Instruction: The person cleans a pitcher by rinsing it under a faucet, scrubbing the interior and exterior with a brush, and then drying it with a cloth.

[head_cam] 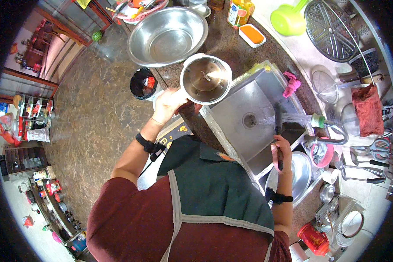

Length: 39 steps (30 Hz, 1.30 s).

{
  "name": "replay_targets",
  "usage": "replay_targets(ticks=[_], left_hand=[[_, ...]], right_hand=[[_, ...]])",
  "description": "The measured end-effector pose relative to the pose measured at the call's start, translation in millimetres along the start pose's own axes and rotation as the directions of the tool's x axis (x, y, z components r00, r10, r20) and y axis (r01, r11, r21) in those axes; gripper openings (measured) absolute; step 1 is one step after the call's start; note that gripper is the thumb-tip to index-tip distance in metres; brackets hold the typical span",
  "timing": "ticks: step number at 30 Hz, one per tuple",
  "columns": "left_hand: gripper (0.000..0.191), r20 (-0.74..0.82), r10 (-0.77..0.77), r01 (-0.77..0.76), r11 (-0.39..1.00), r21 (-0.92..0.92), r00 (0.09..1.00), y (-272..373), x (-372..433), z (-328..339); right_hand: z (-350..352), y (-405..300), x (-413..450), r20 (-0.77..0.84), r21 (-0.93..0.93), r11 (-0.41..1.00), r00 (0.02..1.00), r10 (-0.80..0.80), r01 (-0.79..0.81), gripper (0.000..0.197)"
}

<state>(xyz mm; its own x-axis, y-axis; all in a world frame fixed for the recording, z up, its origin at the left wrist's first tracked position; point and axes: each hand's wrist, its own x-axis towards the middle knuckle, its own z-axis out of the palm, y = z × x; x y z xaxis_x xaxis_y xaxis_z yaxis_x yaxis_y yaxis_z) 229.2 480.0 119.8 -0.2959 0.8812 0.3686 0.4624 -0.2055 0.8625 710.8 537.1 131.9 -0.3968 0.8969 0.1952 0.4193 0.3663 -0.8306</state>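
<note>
My left hand grips the white handle of a blender jug with a pale rim and a metal inside. What looks like a small blade shows at its bottom. The jug is tilted with its mouth towards me, near the sink's left corner. In my right hand is a dark long-handled brush, held over the stainless-steel sink. Water from the curved faucet sprays across the brush head and runs towards the drain.
A large metal basin stands at the counter's left end, above a lined bin. A pink cloth lies on the sink's back edge. Beside my right forearm is another metal basin. Strainers and tools hang on the wall, near a red cloth.
</note>
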Motion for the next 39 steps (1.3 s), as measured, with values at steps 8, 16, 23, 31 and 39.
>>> replay_targets(ticks=[8,16,23,31,39], left_hand=[[0.02,0.047,-0.042,0.048,0.99,-0.135,0.998,11,-4,-8],[0.014,0.057,-0.001,0.008,0.992,-0.124,0.998,-5,-20,-10],[0.015,0.002,-0.018,0.018,0.991,-0.131,1.0,3,-18,-5],[0.023,-0.026,-0.07,0.066,0.991,-0.115,0.997,-5,-19,-5],[0.046,0.025,-0.154,0.155,0.988,-0.029,0.988,-27,-21,-10]], right_hand=[[1,-6,1,0.006,-0.196,0.967,0.987,-0.163,0.161,0.013],[1,9,7,0.028,-0.112,0.993,0.999,0.029,-0.025,0.011],[-7,82,-10,-0.234,0.206,0.935,0.913,0.333,-0.288,0.016],[-26,129,-4,-0.557,0.829,0.512,0.407,0.724,0.224,0.053],[-21,112,16,-0.362,0.93,0.321,0.298,0.883,0.18,0.045]])
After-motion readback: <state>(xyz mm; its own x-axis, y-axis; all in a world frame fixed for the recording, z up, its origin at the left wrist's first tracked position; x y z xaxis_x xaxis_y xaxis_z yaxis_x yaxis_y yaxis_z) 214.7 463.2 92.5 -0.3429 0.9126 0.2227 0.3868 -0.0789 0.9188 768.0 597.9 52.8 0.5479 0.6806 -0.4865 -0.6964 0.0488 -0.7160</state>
